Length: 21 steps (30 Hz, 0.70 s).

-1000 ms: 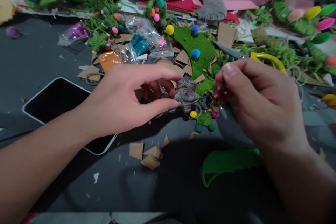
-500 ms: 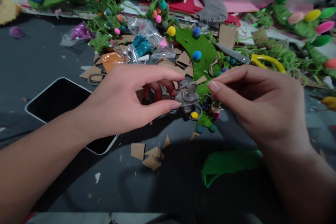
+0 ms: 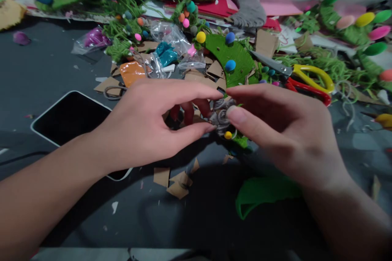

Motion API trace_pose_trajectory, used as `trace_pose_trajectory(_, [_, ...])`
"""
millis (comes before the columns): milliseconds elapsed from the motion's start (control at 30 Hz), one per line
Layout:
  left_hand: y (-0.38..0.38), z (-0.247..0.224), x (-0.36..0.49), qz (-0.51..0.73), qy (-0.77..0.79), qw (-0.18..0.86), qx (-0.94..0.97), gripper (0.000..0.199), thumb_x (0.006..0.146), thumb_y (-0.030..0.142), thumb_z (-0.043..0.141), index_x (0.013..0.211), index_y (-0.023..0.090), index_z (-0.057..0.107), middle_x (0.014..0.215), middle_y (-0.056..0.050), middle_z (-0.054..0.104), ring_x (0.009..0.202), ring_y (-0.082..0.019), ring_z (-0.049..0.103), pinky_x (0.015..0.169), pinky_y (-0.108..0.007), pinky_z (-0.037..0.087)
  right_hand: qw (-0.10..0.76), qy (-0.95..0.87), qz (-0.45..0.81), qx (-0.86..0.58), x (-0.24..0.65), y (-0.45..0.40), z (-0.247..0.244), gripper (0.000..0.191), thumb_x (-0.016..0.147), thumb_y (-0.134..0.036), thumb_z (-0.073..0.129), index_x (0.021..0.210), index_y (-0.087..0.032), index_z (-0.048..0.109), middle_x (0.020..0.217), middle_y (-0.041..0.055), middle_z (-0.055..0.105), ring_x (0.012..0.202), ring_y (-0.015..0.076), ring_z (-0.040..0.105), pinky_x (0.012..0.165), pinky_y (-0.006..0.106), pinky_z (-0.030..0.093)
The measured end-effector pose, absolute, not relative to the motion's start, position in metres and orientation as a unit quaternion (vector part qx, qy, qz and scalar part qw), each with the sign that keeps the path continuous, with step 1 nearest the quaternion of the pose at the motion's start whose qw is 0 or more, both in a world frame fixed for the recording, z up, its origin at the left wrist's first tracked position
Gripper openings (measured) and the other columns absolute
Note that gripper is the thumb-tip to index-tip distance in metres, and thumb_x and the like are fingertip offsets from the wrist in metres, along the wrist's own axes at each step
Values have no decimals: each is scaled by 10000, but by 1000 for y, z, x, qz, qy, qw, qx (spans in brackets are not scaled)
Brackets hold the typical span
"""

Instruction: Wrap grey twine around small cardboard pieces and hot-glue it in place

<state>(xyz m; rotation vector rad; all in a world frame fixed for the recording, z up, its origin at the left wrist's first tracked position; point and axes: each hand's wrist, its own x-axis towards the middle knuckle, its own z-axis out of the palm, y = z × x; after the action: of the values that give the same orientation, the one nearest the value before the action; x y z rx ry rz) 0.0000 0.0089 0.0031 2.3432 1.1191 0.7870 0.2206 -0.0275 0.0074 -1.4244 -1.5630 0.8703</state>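
Note:
A small grey yarn rosette [image 3: 219,116], coiled like a cluster of roses, is pinched at its left side between the thumb and fingertips of my left hand [image 3: 147,122]. From the right, my right hand [image 3: 290,134] has its thumb pressed over the rosette's right side, with its index fingertip at the top edge, partly hiding it. A yellow ball [image 3: 228,135] shows just below the rosette. Behind it lies a curved green yarn-wrapped piece [image 3: 235,55] with blue balls on it; its lower end is mostly covered by my right hand.
Scissors [image 3: 309,81] with yellow and red handles lie behind my right hand. A phone [image 3: 72,116] rests under my left forearm. Cardboard scraps [image 3: 179,185] and a green curled piece [image 3: 266,193] are in front. Plastic bags [image 3: 167,34], decorated green pieces and green yarn crowd the back.
My right hand has moved left onto the rosette, where before it was held apart from it. This uncovers the scissors' red handle. My left hand keeps its pinch, shifted slightly right.

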Motion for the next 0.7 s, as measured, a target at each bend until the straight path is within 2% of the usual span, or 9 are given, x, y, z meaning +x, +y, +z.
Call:
trace_pose_trajectory(133, [7, 4, 1, 285, 394, 218, 846, 323, 878, 399, 748, 1198, 353, 754, 912, 45, 788, 680, -141, 696, 675, -231, 575, 411, -637, 323, -566, 215, -27, 5, 188, 823, -378, 833, 953, -247, 795, 821, 5, 778, 624, 136, 657, 490, 262, 514])
trace_pose_trajectory(300, [7, 6, 2, 282, 376, 230, 852, 290, 863, 319, 762, 1153, 307, 769, 868, 41, 775, 651, -125, 680, 646, -211, 574, 404, -648, 307, -568, 215, -26, 1, 163, 827, -380, 833, 909, -244, 792, 817, 3, 777, 624, 138, 653, 504, 269, 514])
trace_pose_trajectory(533, [8, 7, 3, 277, 392, 256, 839, 296, 850, 344, 779, 1145, 328, 784, 784, 43, 762, 613, -130, 669, 624, -216, 582, 406, -647, 320, -562, 216, -24, 1, 167, 823, -384, 839, 891, -241, 789, 792, -9, 767, 601, 124, 642, 503, 255, 501])
trace_pose_trajectory(600, [10, 8, 2, 273, 392, 274, 835, 308, 844, 332, 787, 1152, 320, 786, 794, 40, 766, 631, -134, 680, 604, -203, 575, 405, -651, 324, -554, 219, -24, 3, 165, 870, -416, 792, 861, -251, 787, 739, -20, 738, 601, 113, 628, 507, 245, 487])
trace_pose_trajectory(700, [11, 7, 1, 273, 392, 294, 828, 330, 843, 306, 796, 1173, 312, 780, 855, 35, 781, 679, -134, 700, 616, -188, 580, 388, -658, 313, -565, 224, -24, 6, 295, 992, -464, 624, 859, -269, 802, 713, -10, 702, 617, 108, 609, 512, 246, 465])
